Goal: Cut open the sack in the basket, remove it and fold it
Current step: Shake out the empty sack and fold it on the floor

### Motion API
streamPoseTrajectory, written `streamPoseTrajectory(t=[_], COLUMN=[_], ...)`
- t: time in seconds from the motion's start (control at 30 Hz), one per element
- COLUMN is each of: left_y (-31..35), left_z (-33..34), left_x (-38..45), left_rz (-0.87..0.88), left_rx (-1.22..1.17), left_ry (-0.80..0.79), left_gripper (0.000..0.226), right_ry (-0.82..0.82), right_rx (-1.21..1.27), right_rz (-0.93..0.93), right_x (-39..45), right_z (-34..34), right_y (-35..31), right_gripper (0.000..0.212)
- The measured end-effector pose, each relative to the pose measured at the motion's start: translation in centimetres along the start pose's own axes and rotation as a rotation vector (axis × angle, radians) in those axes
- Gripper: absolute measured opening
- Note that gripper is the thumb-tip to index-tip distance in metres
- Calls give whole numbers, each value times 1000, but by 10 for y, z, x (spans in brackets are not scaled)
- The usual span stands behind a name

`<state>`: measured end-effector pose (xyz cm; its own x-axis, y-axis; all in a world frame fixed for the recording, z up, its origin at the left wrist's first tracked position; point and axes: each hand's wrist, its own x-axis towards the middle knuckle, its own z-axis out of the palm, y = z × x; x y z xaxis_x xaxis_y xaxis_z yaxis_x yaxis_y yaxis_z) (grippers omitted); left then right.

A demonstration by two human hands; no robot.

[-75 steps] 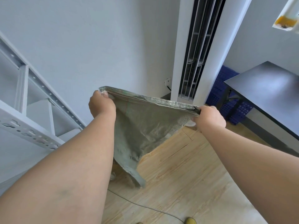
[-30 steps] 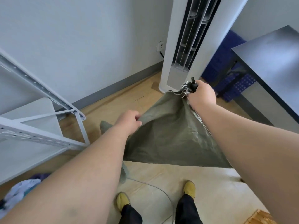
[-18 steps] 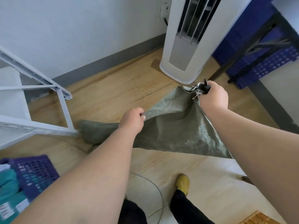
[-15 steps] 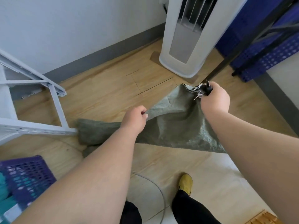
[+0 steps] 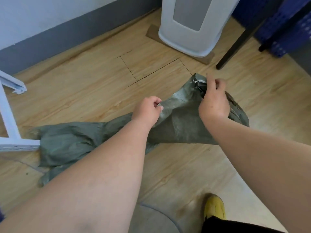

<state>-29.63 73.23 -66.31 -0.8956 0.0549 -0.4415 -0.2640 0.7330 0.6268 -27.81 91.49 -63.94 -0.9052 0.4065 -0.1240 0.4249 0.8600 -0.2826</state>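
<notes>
While the left hand [image 5: 146, 109] pinches the upper edge of the sack [image 5: 178, 121] with its fingers [image 5: 157, 105] curled shut on the weave, the right hand [image 5: 213, 101] looks half loosened at the frayed corner, some fingers lifted; I cannot tell whether the rest of that hand grips the cloth or only rests on it. The risk, as I judge it, sits there: if the right corner slips free, the raised part would slump onto the floor [image 5: 94, 84] and any fold would start from uneven edges. A second risk is the far left end, which lies bunched against the foot of the white metal rack [image 5: 10, 125]; pulling the sack flat could snag it on that frame or drag in grit. Stepping on the trailing cloth seems less likely, as the yellow shoe [image 5: 215, 207] stands well apart from it

The sack is out of any basket, lying mostly on the wooden floor, with only its right portion lifted between the hands. It is a dull grey-green woven material, limp and creased, with loose white threads at the raised corner [image 5: 196, 82]. It is crumpled, not yet folded, so it would need spreading first
</notes>
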Motion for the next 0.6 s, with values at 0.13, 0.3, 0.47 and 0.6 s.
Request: streamPoseTrajectory(t=[0.13,0.3,0.47,0.6], left_y=[0,5,-15,-53], left_z=[7,-6,-14,-7], left_x=[35,44,19,10], left_rz=[83,186,201,83], left_rx=[44,12,-59,323], left_ry=[64,198,337,306], left_gripper=[26,19,25,58], right_ry=[158,20,-292,-93], right_rx=[124,471,322,471], right_rz=[-52,-353,-403,-323], right_x=[21,28,8,12], right_z=[17,22,40,49], right_y=[-21,-53,-58,-44], right_gripper=[87,52,42,20])
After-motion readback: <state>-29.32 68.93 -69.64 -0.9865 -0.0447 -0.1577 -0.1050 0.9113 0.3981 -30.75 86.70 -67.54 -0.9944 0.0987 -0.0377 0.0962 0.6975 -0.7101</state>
